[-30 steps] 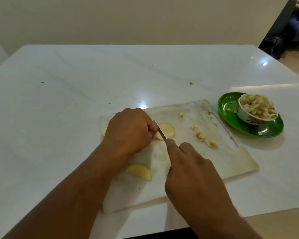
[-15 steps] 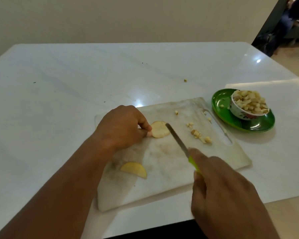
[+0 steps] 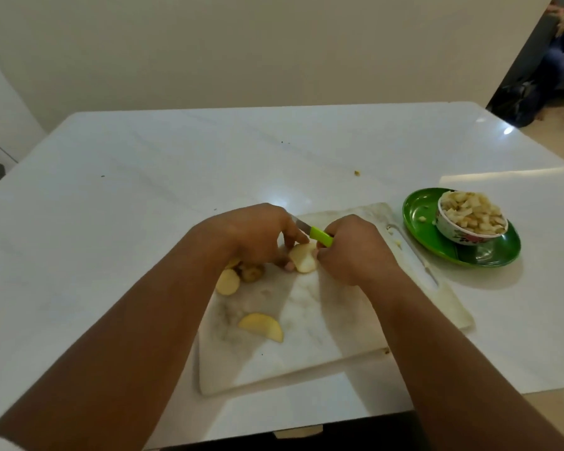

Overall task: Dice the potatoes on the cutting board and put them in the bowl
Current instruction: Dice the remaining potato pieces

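Head view shows a white table (image 3: 111,222) with much bare surface on the left side and at the far side, up to the wall. Its near edge runs below the arms.

On the left part of the board (image 3: 306,346) lie potato pieces. Two slices (image 3: 227,281) and a brownish piece sit close together at the board's left edge, partly under the left hand. One wedge (image 3: 261,326) lies alone nearer to the person, with bare board around it. The near edge of the board is close to the table's near edge.

Left hand (image 3: 254,237) is over the far left of the board, with fingers curled down on a round slice (image 3: 303,260); its fingertips touch this slice. Right hand (image 3: 352,252) is just beside it, also touching the slice, and its fingers are curled around the green handle of one knife (image 3: 319,237). The blade points left and goes under the left hand, so I cannot tell where its tip is.

At the right end of the board is a handle slot (image 3: 432,278), and a few small bits lie near it. Right of the board, just beside its far corner, stands one green plate (image 3: 489,255). One bowl (image 3: 469,234) sits on the plate, heaped with diced potato (image 3: 471,213). A few dice lie on the plate, left of the bowl. One small bit (image 3: 357,172) lies alone on the table beyond the board. Right of the plate the table has some bare room up to its right edge.
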The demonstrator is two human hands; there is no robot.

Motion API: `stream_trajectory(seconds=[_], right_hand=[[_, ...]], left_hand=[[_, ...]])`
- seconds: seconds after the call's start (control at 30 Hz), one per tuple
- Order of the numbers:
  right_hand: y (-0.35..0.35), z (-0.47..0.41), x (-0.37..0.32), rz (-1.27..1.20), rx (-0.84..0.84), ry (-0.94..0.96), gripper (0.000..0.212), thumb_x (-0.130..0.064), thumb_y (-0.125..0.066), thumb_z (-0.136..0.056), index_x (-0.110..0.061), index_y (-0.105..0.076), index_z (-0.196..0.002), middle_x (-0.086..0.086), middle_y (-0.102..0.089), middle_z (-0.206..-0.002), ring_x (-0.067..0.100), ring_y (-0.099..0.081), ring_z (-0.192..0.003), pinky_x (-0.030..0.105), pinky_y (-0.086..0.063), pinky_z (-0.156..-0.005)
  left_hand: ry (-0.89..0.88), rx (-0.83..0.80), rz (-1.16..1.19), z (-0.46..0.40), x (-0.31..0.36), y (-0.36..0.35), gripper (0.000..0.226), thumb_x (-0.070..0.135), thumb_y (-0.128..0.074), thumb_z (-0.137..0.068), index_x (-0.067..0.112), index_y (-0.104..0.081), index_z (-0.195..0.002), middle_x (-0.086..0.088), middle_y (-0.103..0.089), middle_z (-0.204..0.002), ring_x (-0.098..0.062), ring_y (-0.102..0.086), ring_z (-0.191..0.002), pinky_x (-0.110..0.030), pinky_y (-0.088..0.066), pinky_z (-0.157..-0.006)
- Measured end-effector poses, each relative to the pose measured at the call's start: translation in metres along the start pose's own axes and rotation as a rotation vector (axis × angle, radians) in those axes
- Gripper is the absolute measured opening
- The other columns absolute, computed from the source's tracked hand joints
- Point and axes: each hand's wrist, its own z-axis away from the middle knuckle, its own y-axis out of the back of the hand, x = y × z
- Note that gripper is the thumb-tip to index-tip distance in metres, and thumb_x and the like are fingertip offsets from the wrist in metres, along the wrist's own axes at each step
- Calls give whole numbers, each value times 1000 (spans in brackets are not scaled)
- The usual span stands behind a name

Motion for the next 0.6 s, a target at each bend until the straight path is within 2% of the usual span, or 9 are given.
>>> stream_trajectory(seconds=[0.1, 0.17, 0.27, 0.33, 0.43, 0.47, 0.53, 0.6], right_hand=[[10, -15, -1, -29, -118, 56, 6, -19, -72, -82, -24, -73, -79, -1, -64, -71, 17, -62, -69, 24, -43, -55], [16, -23, -5, -35, -178, 102, 9, -18, -73, -83, -27, -76, -85, -3, -66, -74, 16, -62, -69, 23, -43, -55], [21, -35, -12, 28, -243, 172, 16, -17, -72, -86, -26, -78, -97, -2, -69, -89, 17, -64, -83, 26, -50, -67], [22, -39, -15, 31, -248, 205, 18, -17, -71, -87, -25, -79, -100, -2, -69, -95, 18, -64, -89, 27, -50, -72], [24, -34, -11, -29, -143, 205, 10, -27, -71, -87, -20, -77, -89, 4, -69, -84, 21, -64, -80, 26, -45, -62], [25, -28, -7, -54, -100, 184, 13, -31, -69, -88, -20, -75, -85, 4, -67, -79, 21, -63, -74, 27, -44, -60], [28, -10, 5, -130, -35, 145, 12, -32, -65, -91, -24, -71, -85, -3, -64, -72, 16, -61, -67, 26, -43, -56], [30, 14, 14, -163, -9, 125, 12, -29, -59, -95, -31, -69, -100, -10, -65, -82, 11, -61, -75, 25, -45, -63]], left_hand=[[48, 126, 9, 12, 4, -9, 37, 38, -86, -79, 42, -74, -113, 20, -62, -92, -3, -58, -77, -24, -47, -67], [107, 244, -9, 19, 12, -23, 22, 41, -82, -80, 32, -79, -100, 12, -68, -88, -8, -61, -78, -26, -49, -65], [277, 383, 53, 23, 30, -45, 26, 49, -78, -81, 23, -76, -84, 3, -69, -78, -15, -63, -75, -27, -46, -63], [358, 445, 103, 23, 40, -51, 33, 54, -76, -81, 22, -73, -89, 3, -68, -81, -17, -65, -80, -28, -48, -66], [341, 452, 96, 27, 45, -47, 34, 55, -77, -82, 23, -67, -90, 1, -70, -94, -19, -65, -88, -26, -41, -64], [320, 433, 90, 29, 44, -45, 35, 54, -78, -82, 24, -69, -97, 0, -71, -103, -19, -64, -92, -25, -42, -67], [267, 384, 64, 32, 34, -39, 59, 60, -81, -77, 27, -68, -123, 4, -71, -116, -16, -64, -107, -27, -49, -81], [194, 323, 22, 31, 23, -32, 76, 67, -78, -76, 33, -58, -141, 9, -66, -130, -14, -59, -121, -28, -47, -94]])
